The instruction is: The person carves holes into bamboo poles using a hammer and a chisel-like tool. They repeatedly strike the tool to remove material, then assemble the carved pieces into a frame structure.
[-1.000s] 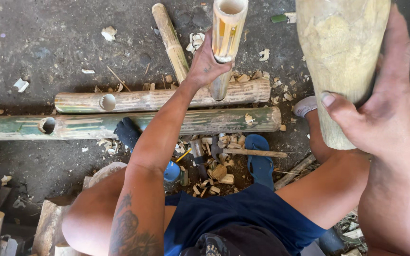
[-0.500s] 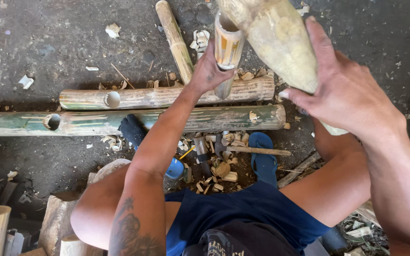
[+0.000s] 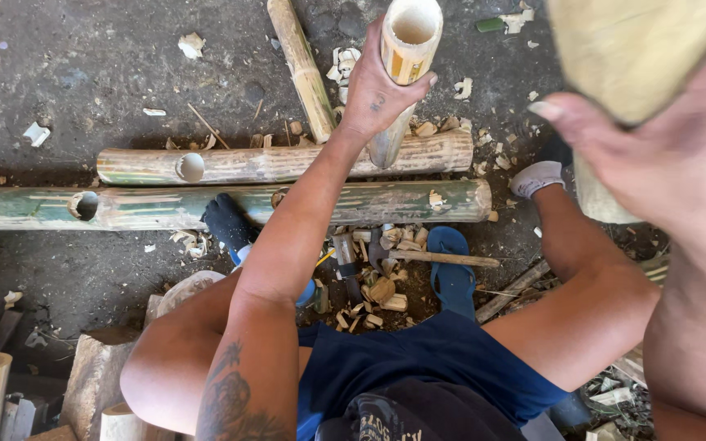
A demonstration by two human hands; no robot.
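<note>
Upright, hollow pale bamboo tube (image 3: 406, 49)

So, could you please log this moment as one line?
left hand: grips upright bamboo tube | right hand: holds thick bamboo piece | ground: two bamboo poles

Dark, rough concrete floor (image 3: 83, 98), daylit, littered with pale wood chips (image 3: 192, 44) and shavings; no walls visible.

two hands – left hand (image 3: 382, 90), right hand (image 3: 655, 155), two holed bamboo poles (image 3: 288, 163) lying, one blue sandal (image 3: 451, 269), one hammer (image 3: 418, 255)
</note>
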